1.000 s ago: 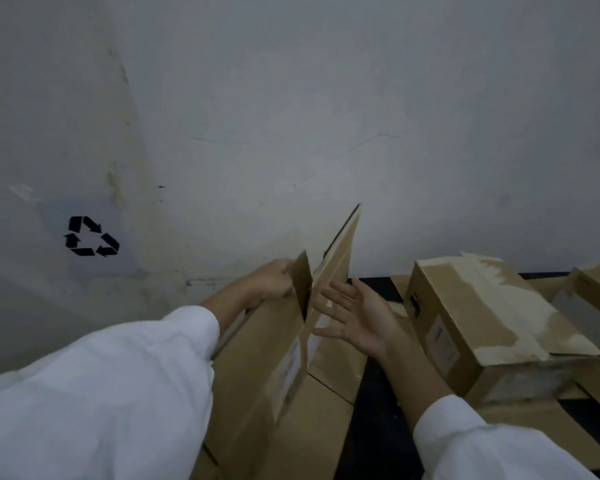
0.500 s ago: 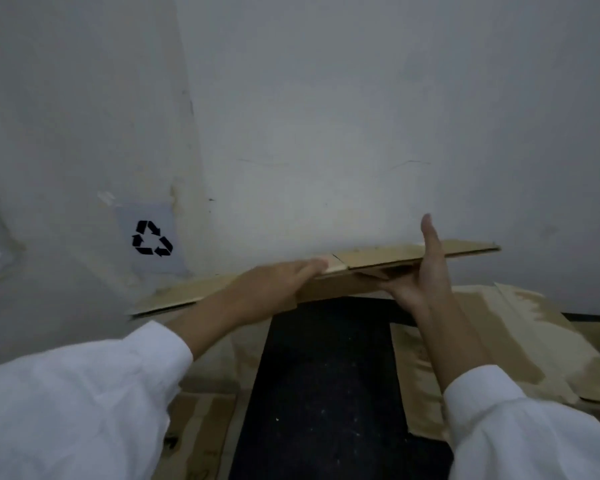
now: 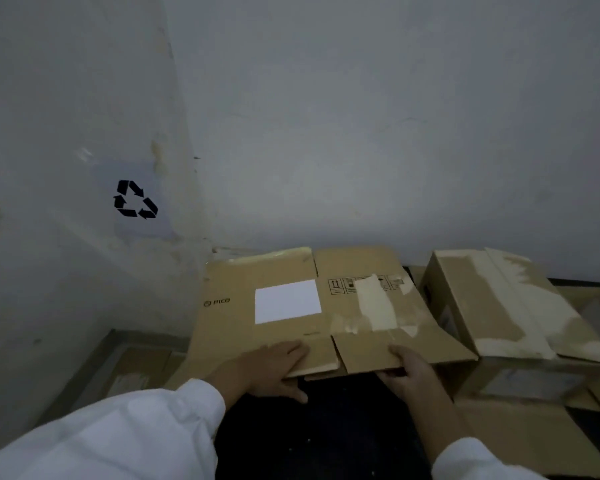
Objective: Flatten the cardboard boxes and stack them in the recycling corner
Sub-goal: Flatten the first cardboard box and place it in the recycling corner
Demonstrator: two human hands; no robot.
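Note:
A flattened brown cardboard box [image 3: 278, 271] with a white label and torn tape lies in the wall corner, its far edge against the wall. My left hand [image 3: 274, 368] grips its near edge on the left, fingers on top and thumb below. At the near right flap, my right hand [image 3: 409, 370] holds the same edge. A recycling sign [image 3: 135, 199] is stuck on the left wall. To the right stands an unflattened cardboard box [image 3: 492, 303] with peeled tape.
More flat cardboard [image 3: 139, 368] lies on the floor at the lower left, and other cardboard pieces [image 3: 534, 434] lie under and in front of the standing box. A dark floor patch [image 3: 319, 434] shows between my arms. Grey walls close off the left and back.
The flattened box was upright a second ago, then held level at chest height; now it is down in the corner, face up. Both hands came down with it.

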